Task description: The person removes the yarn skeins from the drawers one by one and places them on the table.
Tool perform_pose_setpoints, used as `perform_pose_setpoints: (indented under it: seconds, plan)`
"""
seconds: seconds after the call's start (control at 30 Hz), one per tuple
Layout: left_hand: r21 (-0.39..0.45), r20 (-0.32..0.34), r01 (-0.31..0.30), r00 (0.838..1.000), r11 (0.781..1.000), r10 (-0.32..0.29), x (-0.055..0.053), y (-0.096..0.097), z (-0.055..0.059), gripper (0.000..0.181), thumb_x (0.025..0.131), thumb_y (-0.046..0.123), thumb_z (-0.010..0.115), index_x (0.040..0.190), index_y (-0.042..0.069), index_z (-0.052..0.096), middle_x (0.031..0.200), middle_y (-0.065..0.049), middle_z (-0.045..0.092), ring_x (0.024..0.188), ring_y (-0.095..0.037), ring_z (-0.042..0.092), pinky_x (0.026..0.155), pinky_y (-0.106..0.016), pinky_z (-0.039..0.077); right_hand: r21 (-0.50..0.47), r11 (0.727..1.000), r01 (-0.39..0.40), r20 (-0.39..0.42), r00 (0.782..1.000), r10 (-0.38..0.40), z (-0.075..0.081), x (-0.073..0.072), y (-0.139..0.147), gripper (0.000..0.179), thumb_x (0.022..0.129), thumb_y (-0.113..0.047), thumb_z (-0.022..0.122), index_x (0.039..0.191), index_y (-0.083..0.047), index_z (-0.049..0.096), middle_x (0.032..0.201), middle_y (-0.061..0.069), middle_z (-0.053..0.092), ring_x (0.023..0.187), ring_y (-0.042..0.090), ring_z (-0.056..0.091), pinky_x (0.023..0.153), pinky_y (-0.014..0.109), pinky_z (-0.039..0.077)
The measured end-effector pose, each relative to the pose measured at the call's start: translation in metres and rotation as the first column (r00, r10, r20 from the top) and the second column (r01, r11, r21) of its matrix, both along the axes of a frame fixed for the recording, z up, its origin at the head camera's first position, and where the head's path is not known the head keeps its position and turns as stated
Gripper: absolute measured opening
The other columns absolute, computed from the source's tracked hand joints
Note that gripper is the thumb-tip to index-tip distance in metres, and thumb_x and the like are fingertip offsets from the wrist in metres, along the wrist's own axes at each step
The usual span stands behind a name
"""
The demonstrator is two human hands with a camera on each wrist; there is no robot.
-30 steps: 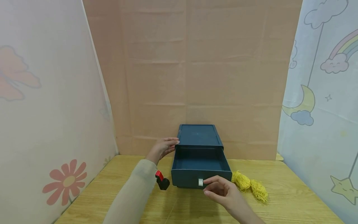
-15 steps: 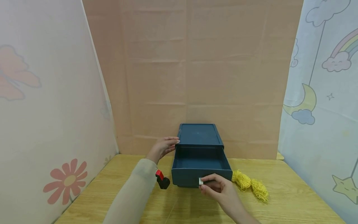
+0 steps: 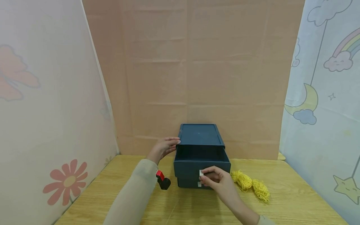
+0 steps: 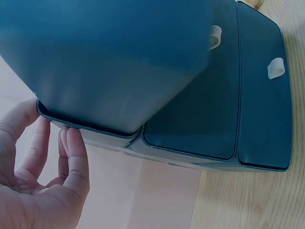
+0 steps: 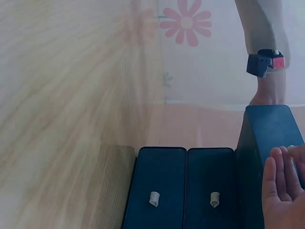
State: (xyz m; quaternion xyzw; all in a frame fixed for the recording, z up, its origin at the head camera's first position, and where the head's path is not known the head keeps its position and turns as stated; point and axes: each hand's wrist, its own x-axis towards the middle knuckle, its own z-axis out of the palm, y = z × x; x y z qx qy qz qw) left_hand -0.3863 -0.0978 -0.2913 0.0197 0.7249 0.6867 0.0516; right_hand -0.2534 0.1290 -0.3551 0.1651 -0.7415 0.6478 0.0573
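A dark blue drawer cabinet (image 3: 200,134) stands on the table with its top drawer (image 3: 186,168) partly pulled out. My right hand (image 3: 221,182) pinches the small white pull tab (image 3: 201,172) on that drawer's front between thumb and fingers. At the cabinet's upper left edge, my left hand (image 3: 163,147) rests with fairly straight fingers touching the rim and side. The left wrist view shows these fingertips (image 4: 75,138) against the frame beside the drawer. Two lower drawers (image 4: 190,114) sit closed, each with a white tab (image 5: 154,198). Only the dark inside of the top drawer shows.
Two bundles of yellow yarn (image 3: 250,185) lie on the wooden table (image 3: 292,200), right of the cabinet. A brown sheet (image 3: 152,78) hangs close behind it. Printed curtains (image 3: 56,118) enclose both sides. A black and red camera (image 3: 163,180) is worn on the left wrist.
My right hand has taken hold of the tab, and the top drawer has slid back partway into the cabinet, uncovering a lower tab. The left hand has stayed in place.
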Motion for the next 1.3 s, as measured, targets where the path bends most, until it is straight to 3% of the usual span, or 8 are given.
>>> perform_pose_setpoints:
  seconds: [0.2, 0.37, 0.53, 0.67, 0.87, 1.3]
  plan:
    - [0.005, 0.005, -0.002, 1.000, 1.000, 0.002, -0.001, -0.001, 0.000, 0.027, 0.092, 0.016, 0.067, 0.118, 0.007, 0.069, 0.123, -0.010, 0.065, 0.090, -0.012, 0.062, 0.095, -0.029, 0.052, -0.012, 0.999, 0.042, -0.038, 0.998, -0.043, 0.002, -0.021, -0.004, 0.027, 0.087, -0.012, 0.071, 0.109, 0.002, 0.065, 0.100, 0.025, 0.070, 0.087, 0.028, 0.070, 0.076, 0.029, 0.059]
    - [0.013, 0.004, 0.007, 1.000, 1.000, -0.007, -0.001, -0.001, 0.000, 0.028, 0.092, 0.016, 0.067, 0.118, 0.007, 0.068, 0.122, -0.009, 0.065, 0.086, -0.010, 0.061, 0.096, -0.030, 0.052, -0.017, 0.997, 0.071, -0.066, 0.995, -0.072, 0.002, -0.036, -0.005, 0.023, 0.088, -0.010, 0.070, 0.108, 0.001, 0.066, 0.095, 0.021, 0.071, 0.084, 0.025, 0.070, 0.074, 0.026, 0.058]
    - [0.010, -0.004, 0.013, 1.000, 1.000, -0.013, 0.000, 0.000, -0.001, 0.029, 0.091, 0.015, 0.067, 0.119, 0.006, 0.068, 0.123, -0.009, 0.065, 0.089, -0.012, 0.060, 0.087, -0.024, 0.055, -0.016, 0.996, 0.093, -0.066, 0.993, -0.094, 0.003, -0.048, -0.005, 0.022, 0.087, -0.006, 0.070, 0.108, 0.002, 0.066, 0.094, 0.021, 0.071, 0.082, 0.025, 0.070, 0.074, 0.027, 0.059]
    - [0.012, -0.006, 0.007, 1.000, 1.000, -0.007, 0.001, 0.001, 0.000, 0.029, 0.091, 0.014, 0.068, 0.119, 0.006, 0.068, 0.121, -0.008, 0.064, 0.091, -0.013, 0.059, 0.083, -0.022, 0.055, -0.015, 0.994, 0.108, -0.064, 0.992, -0.109, 0.006, -0.054, -0.007, 0.022, 0.088, -0.005, 0.069, 0.108, 0.002, 0.065, 0.096, 0.021, 0.071, 0.083, 0.022, 0.070, 0.076, 0.027, 0.059]
    - [0.013, -0.011, -0.003, 1.000, 1.000, 0.003, 0.002, 0.001, 0.000, 0.028, 0.092, 0.014, 0.066, 0.119, 0.004, 0.068, 0.118, -0.008, 0.065, 0.089, -0.014, 0.059, 0.093, -0.029, 0.053, -0.015, 0.989, 0.147, -0.058, 0.987, -0.147, 0.008, -0.062, -0.010, 0.021, 0.087, -0.004, 0.069, 0.108, 0.002, 0.066, 0.095, 0.019, 0.072, 0.081, 0.017, 0.069, 0.075, 0.028, 0.059]
    - [0.022, 0.001, -0.020, 1.000, 1.000, 0.020, 0.008, 0.000, 0.003, 0.027, 0.092, 0.014, 0.067, 0.118, 0.006, 0.069, 0.118, -0.007, 0.065, 0.091, -0.015, 0.057, 0.096, -0.030, 0.052, -0.042, 0.977, 0.207, -0.034, 0.977, -0.208, 0.007, -0.070, -0.013, 0.018, 0.086, -0.001, 0.069, 0.104, 0.001, 0.068, 0.091, 0.017, 0.073, 0.082, 0.023, 0.069, 0.073, 0.028, 0.059]
